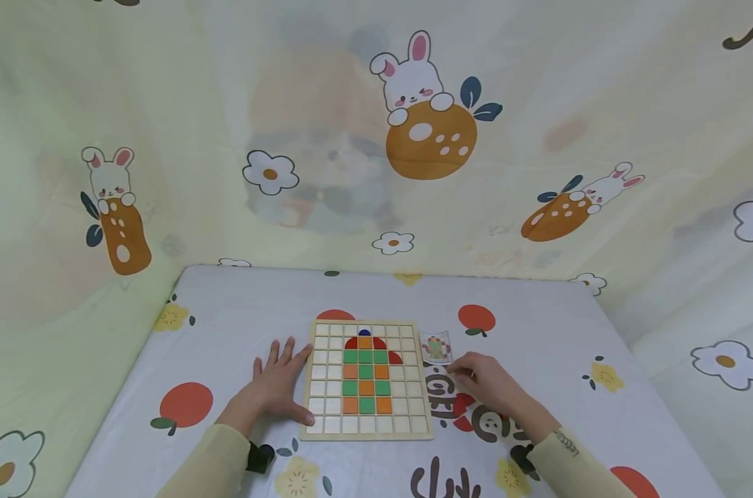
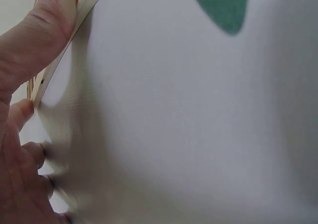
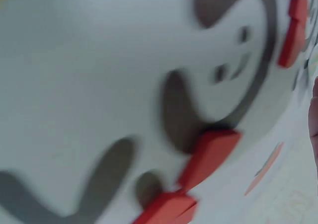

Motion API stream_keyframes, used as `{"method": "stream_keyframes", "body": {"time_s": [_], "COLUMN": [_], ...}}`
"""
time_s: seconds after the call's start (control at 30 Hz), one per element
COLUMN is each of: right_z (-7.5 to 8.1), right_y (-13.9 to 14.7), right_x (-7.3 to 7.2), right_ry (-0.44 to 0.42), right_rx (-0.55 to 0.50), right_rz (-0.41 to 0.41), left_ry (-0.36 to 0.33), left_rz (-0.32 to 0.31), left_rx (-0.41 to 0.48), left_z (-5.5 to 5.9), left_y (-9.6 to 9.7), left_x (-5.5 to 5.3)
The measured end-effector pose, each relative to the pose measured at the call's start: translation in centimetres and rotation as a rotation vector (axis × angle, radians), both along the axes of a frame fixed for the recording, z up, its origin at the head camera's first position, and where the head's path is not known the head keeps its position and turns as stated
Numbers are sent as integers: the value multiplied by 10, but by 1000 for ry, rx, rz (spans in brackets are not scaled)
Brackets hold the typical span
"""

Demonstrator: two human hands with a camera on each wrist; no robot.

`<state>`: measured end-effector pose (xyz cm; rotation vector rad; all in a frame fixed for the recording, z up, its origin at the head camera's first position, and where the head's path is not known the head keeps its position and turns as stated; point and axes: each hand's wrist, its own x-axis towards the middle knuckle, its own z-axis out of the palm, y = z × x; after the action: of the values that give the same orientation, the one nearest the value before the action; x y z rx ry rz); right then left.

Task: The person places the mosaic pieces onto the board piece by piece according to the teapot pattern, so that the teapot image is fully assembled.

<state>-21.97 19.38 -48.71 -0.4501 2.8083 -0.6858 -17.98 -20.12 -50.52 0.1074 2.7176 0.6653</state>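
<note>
The grid board point(image 1: 367, 436) is touched by the spread left hand point(image 1: 278, 384); whether anything is pinched by the right hand point(image 1: 487, 382), near the card point(image 1: 437, 348), cannot be told.

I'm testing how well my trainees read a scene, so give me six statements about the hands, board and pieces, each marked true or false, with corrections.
1. The left hand touches the left side of the board. True.
2. The picture card lies left of the board. False: the picture card lies to its right.
3. The blue piece tops the coloured pattern. True.
4. All red pieces are on the board. False: loose red pieces lie on the cloth.
5. The pattern's bottom row runs orange, green, orange. True.
6. The right hand rests on the board. False: it is off the board, near the picture card.
</note>
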Motion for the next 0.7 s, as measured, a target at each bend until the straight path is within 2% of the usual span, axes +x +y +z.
{"method": "stream_keyframes", "body": {"time_s": [0.17, 0.5, 0.7], "right_z": [-5, -14, -16], "right_y": [16, 39, 44], "right_x": [8, 16, 17], "right_ry": [-37, -89, -95], "right_rx": [0, -59, -82], "right_rz": [16, 194, 216], "left_ry": [0, 0, 1], "left_rz": [-3, 4, 10], "left_rx": [1, 0, 2], "left_z": [2, 2, 1], "left_y": [0, 1, 1], "left_x": [1, 2, 1]}}
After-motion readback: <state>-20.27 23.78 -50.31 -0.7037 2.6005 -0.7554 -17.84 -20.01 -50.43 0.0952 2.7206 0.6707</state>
